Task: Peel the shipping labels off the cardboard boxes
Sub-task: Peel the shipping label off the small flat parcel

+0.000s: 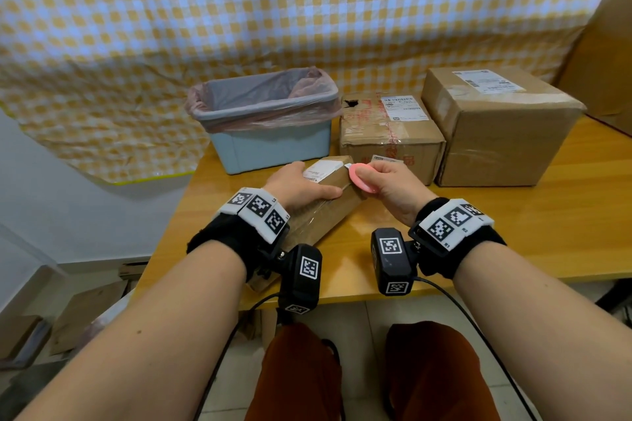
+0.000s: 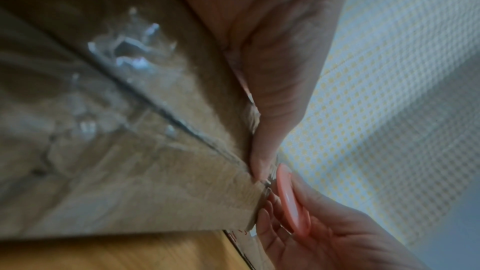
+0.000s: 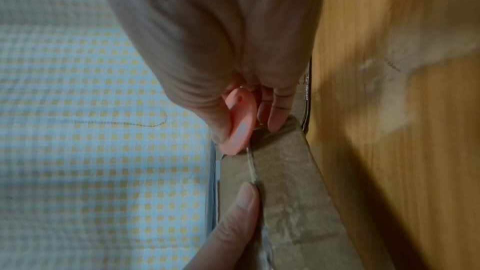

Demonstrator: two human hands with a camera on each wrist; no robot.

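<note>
The left hand (image 1: 301,186) grips the long cardboard box (image 1: 328,212) from above, thumb along its side. At the box's far end, the right hand (image 1: 390,188) pinches a pink disc-shaped scraper (image 1: 359,178).

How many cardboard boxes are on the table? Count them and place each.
3. A long box under the left hand, a taped box behind it, and a big box at far right. Others may be out of view.

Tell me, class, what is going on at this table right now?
A person is working a label off a small cardboard box. The left hand grips the box while the right hand holds a pink scraper at the white label. Two more boxes behind still carry labels, beside a lined bin.
</note>
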